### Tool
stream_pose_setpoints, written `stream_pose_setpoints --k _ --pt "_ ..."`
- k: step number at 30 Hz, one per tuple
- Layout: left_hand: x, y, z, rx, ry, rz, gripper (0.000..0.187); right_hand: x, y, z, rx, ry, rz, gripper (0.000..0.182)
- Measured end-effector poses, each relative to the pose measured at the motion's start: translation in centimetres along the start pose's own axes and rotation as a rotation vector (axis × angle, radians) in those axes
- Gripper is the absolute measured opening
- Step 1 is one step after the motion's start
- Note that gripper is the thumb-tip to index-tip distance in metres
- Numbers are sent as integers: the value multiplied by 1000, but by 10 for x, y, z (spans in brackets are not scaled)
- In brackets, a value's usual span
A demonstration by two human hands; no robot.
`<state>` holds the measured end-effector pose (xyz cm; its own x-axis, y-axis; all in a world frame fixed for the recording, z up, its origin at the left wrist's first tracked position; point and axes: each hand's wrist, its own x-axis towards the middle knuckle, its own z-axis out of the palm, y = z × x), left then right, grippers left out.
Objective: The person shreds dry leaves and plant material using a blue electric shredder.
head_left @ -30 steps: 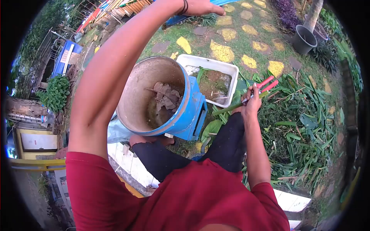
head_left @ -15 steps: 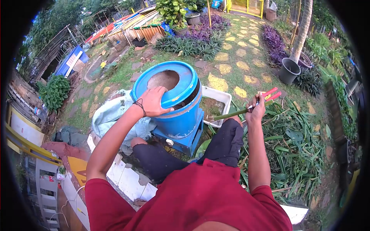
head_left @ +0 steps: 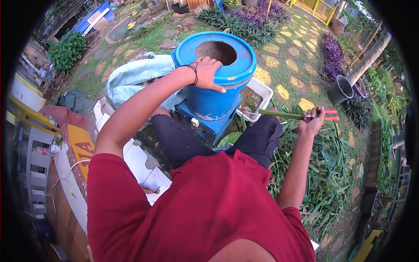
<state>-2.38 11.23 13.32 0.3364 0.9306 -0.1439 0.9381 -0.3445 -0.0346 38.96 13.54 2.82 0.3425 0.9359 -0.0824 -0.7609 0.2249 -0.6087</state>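
My left hand (head_left: 208,74) grips the near rim of the blue lid (head_left: 242,54), fingers on top and thumb against its side. The lid, with a round hole in it, sits on a blue barrel (head_left: 209,104). To the right, my right hand (head_left: 312,121) is closed around red-handled shears (head_left: 331,115) and a long green stalk (head_left: 283,115), which points left toward the white tub (head_left: 264,99). What the fingers cover on the shears is hidden.
Cut green leaves (head_left: 323,174) lie in a heap at the right. A pale green sack (head_left: 131,83) lies left of the barrel. Behind the tub are yellow stepping stones (head_left: 283,91) and a potted trunk in a grey pot (head_left: 339,90).
The view has shifted down. The lid now sits flatter on the barrel, its side gap gone. My left hand stays on its rim; my right hand still holds the shears and stalk.
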Motion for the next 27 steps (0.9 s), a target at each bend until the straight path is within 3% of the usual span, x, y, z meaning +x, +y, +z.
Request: stream_pose_setpoints --k 3,13,16,19,20,22,24,26,27 --pt "-1 3 15 11 67 -31 104 0 -4 -2 3 5 -2 28" --pt "-10 1 0 -43 24 -90 104 -6 0 10 -13 -40 29 25" --pt "-15 1 -19 -324 191 -6 104 -7 5 14 -38 -50 7 25" --pt "-35 7 -39 -689 281 115 71 -7 13 16 -79 -36 12 24" --pt "-44 7 -35 -689 288 97 71 -7 18 16 -80 -48 25 24" --pt "-53 9 -19 -1225 287 333 60 -9 21 18 -85 -63 33 24" --pt "-73 19 12 -1718 161 385 55 -13 23 20 -83 -71 31 24" --pt "-94 23 55 -1792 31 252 52 -17 24 19 -66 -82 66 25" --pt "-99 23 93 -1763 -17 90 53 -21 22 21 -76 -61 69 25"
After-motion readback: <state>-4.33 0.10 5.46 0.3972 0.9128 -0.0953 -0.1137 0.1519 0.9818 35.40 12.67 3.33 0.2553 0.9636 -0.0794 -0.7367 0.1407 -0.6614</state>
